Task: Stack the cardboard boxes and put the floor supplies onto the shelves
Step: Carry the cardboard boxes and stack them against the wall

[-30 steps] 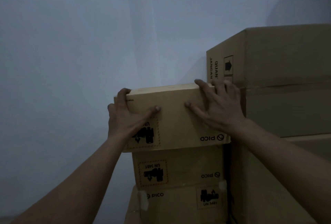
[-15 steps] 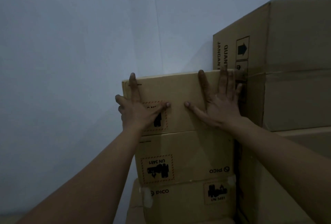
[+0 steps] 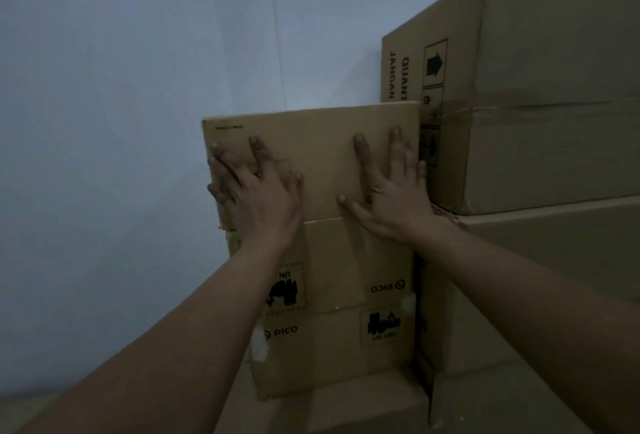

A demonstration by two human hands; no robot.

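Two-handed press on top box (image 3: 311, 142) | left hand (image 3: 256, 198), right hand (image 3: 391, 198) splayed flat | probably light, stiff; best held at side edges

Plain brown cardboard box (image 3: 311, 156) atop 2 PICO-marked boxes (image 3: 346, 270), beside taller carton stack (image 3: 554, 104).

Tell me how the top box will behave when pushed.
Probably stiff: the top box shows no dent under the left hand and right hand. Likely to slide, not roll, since it sits flat on the box below. It slightly overhangs on the left, so a leftward shove might tip it.
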